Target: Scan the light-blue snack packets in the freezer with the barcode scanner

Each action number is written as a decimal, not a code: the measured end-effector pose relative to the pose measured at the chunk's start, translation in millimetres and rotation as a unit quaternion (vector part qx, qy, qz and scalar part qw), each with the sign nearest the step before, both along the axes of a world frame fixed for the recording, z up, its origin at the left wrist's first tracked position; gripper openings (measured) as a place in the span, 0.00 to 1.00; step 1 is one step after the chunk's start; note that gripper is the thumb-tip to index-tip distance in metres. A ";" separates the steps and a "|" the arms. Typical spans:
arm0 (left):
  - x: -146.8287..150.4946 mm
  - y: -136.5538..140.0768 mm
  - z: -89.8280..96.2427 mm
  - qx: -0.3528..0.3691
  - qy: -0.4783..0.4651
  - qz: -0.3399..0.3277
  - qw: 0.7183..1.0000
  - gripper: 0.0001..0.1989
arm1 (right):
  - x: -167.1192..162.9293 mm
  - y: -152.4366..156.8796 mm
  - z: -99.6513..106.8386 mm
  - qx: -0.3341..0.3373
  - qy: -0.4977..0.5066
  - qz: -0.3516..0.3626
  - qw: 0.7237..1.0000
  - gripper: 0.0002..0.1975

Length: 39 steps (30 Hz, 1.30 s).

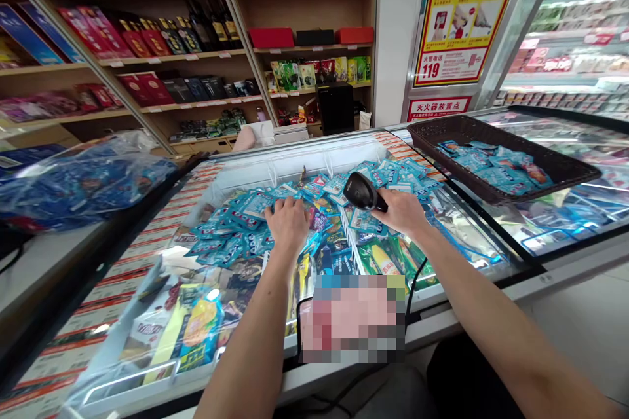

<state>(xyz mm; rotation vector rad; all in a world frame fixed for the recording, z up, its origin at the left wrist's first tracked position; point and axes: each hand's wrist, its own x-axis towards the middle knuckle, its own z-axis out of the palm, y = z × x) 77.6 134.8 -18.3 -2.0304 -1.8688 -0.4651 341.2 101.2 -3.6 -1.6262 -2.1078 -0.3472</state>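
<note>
A black handheld barcode scanner is gripped in my right hand, its head pointing left over the packets. My left hand rests palm down on the spread of small blue packets, its fingers slightly apart and their tips partly hidden. I cannot see any packet pinched in it. The packets lie in a loose heap across the glass top of a chest freezer, reaching under both hands. The scanner's cable hangs down past the freezer's front edge. A blurred-out screen stands at that edge between my forearms.
A dark brown basket with more blue packets stands on the freezer top at right. A clear plastic bag of blue packets sits at left. Packaged frozen goods show through the glass. Shelves of boxes and bottles line the back.
</note>
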 end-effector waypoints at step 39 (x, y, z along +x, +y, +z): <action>39.5 23.3 4.8 -0.120 -0.057 -0.183 0.974 0.20 | -1.9 -1.7 5.5 -0.037 0.016 -0.053 0.998 0.16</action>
